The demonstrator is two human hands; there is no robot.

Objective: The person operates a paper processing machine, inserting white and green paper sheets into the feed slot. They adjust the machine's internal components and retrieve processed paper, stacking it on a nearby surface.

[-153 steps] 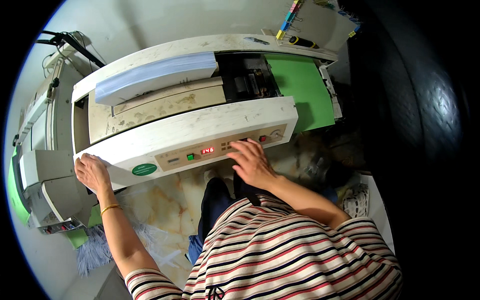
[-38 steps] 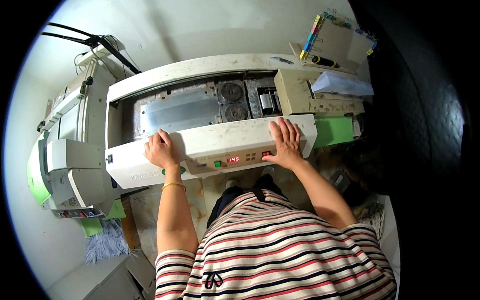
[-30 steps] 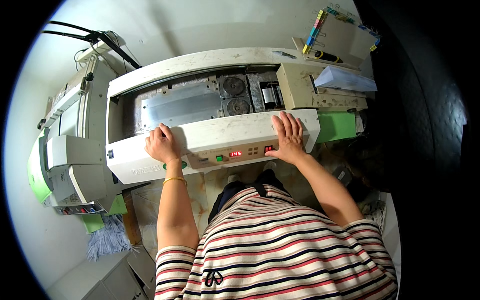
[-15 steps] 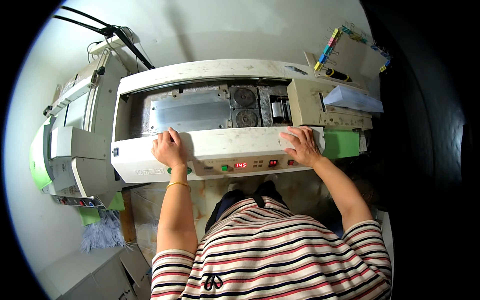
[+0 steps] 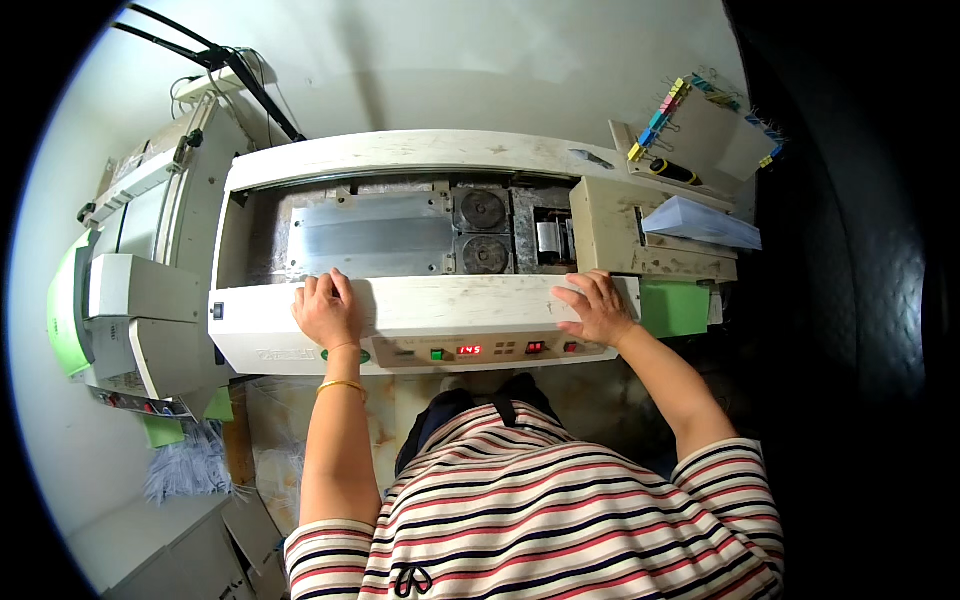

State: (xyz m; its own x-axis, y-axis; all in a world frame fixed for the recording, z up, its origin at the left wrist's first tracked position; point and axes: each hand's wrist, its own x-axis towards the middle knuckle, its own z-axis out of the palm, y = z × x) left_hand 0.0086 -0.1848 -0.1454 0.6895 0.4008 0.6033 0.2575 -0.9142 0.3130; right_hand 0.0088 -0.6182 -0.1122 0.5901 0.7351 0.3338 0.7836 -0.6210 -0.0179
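Observation:
A long white binding machine [image 5: 440, 300] spans the bench in front of me, its top open on a flat metal plate [image 5: 370, 235] and two dark round discs. My left hand [image 5: 327, 305] rests on the front cover's upper edge, left of the middle, its fingers bunched and curled over that edge. Farther right on the same cover lies my right hand [image 5: 597, 305], palm down with fingers spread. Below the hands, the front panel carries a lit red display [image 5: 469, 350], a green switch [image 5: 437, 355] and red switches [image 5: 535, 348].
On the machine's right, a beige carriage [image 5: 610, 235] bears folded white paper [image 5: 700, 222]. Behind it, a board [image 5: 720, 135] holds several colourful binder clips and a black-and-yellow tool [image 5: 674, 172]. At left stands a paper cutter [image 5: 145, 285] with shredded strips [image 5: 190, 465] under it.
The whole view has shifted slightly, so the machine sits a little lower and farther left. Both hands stay on the front cover in nearly the same places.

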